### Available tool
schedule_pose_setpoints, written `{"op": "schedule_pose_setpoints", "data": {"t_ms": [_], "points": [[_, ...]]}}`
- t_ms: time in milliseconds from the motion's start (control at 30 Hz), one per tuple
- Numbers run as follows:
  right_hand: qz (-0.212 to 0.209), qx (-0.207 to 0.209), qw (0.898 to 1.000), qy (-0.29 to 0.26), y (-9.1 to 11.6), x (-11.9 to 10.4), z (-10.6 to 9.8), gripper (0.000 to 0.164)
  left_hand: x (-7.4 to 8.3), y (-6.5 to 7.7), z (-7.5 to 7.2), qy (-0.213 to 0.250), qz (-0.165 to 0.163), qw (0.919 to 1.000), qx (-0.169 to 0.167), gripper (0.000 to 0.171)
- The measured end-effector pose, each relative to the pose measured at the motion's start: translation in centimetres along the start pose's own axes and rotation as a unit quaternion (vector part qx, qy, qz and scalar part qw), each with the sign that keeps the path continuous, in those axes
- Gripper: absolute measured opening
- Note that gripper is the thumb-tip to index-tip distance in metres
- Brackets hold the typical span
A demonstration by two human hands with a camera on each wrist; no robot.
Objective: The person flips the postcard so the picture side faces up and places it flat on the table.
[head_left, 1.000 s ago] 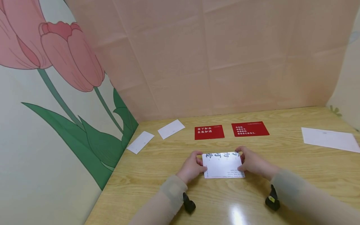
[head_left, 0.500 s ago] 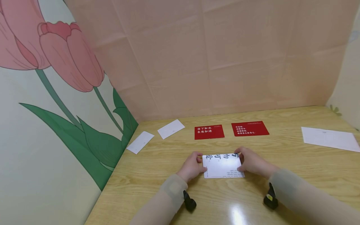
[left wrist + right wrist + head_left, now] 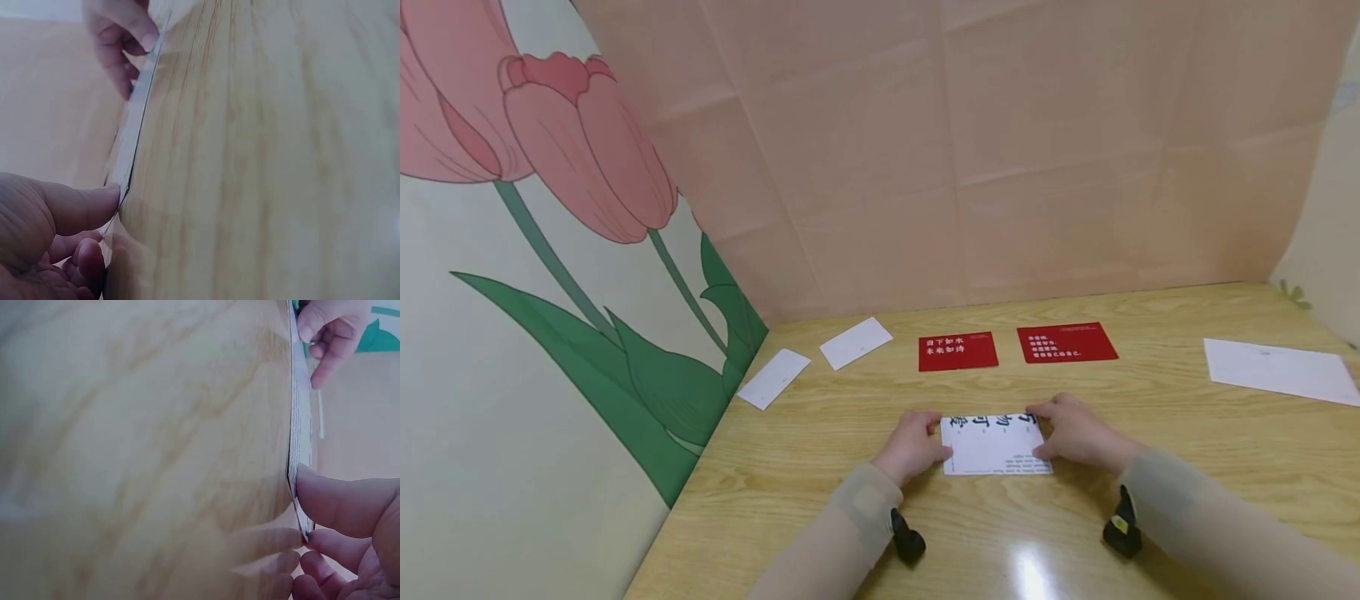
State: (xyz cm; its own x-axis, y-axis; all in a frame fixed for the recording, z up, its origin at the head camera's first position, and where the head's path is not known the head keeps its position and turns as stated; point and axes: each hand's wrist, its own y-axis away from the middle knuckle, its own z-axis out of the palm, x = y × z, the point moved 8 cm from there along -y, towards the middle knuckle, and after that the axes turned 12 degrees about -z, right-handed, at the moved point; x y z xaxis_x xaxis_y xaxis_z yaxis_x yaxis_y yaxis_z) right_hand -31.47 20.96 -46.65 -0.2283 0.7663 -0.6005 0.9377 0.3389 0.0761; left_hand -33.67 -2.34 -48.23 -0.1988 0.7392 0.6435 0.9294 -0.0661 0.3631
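A white postcard [image 3: 992, 446] with bold black characters along its far edge and small print along its near edge lies between my two hands, close over the wooden table. My left hand [image 3: 912, 447] pinches its left end, thumb at the near corner and index finger at the far one. At the opposite end my right hand [image 3: 1075, 431] grips in the same way. Seen edge-on from the left wrist, the card [image 3: 130, 140] is a thin strip with the left thumb [image 3: 87, 206] on its corner. The right wrist view shows the right thumb [image 3: 337, 503] against the card's edge.
Two red cards [image 3: 958, 360] [image 3: 1075, 352] with white characters lie farther back. Two white cards [image 3: 775, 379] [image 3: 857, 343] are at the back left. A larger white envelope-like sheet [image 3: 1281, 372] lies at the right. Behind the wooden table [image 3: 820, 450] hangs a pinkish cloth [image 3: 955, 167].
The postcard's far edge has come down slightly toward the table, so the card lies flatter. Both hands have shifted only a little with it and keep their hold.
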Motion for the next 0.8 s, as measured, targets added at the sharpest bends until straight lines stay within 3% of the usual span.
{"op": "schedule_pose_setpoints", "data": {"t_ms": [333,567,667,800], "points": [[-0.014,-0.011,1.0,0.018,0.0,-0.4,0.0,0.076,-0.1,0.0,-0.1,0.014,-0.008,0.9998,-0.009,0.06],[-0.05,-0.004,0.996,0.077,0.7,-2.1,-0.3,0.062,-0.1,0.1,-0.1,0.016,-0.01,0.9998,-0.008,0.061],[-0.088,0.005,0.987,0.134,1.4,-4.0,-0.1,0.051,0.2,0.2,0.1,-0.009,0.004,0.9999,-0.007,0.058],[-0.137,-0.031,0.974,0.177,2.8,-6.4,1.4,0.042,0.9,0.5,0.5,-0.088,0.048,0.995,-0.008,0.055]]}}
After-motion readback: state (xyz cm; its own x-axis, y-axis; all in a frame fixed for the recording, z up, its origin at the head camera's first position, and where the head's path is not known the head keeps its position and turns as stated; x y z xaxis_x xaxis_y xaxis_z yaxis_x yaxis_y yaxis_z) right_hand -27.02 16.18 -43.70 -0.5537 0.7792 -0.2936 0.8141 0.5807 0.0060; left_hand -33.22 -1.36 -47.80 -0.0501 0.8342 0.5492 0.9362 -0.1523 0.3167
